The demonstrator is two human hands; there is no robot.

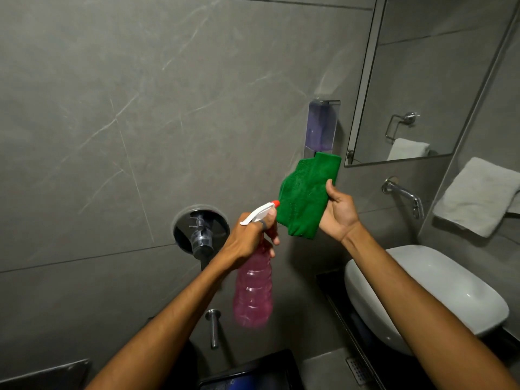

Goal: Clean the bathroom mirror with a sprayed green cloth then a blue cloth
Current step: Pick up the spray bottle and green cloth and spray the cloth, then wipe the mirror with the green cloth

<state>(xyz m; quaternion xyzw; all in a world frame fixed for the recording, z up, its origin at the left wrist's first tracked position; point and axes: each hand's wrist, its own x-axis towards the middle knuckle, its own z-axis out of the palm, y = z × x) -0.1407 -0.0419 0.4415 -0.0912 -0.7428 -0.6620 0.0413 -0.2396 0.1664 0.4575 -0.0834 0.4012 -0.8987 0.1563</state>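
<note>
Head view shows me the green cloth, folded and held up in front of the grey wall, just left of the mirror. My right hand pinches its right edge, thumb in front. My left hand is wrapped round the neck of the pink spray bottle, a finger at the trigger, nozzle almost touching the cloth. I judge this the wetting step; next I must squeeze, then carry the cloth right to the glass.

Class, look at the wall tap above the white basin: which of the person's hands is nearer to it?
Right. The right hand, holding the green cloth, is just left of the tap; the left hand, gripping the spray bottle, is farther left and lower.
</note>
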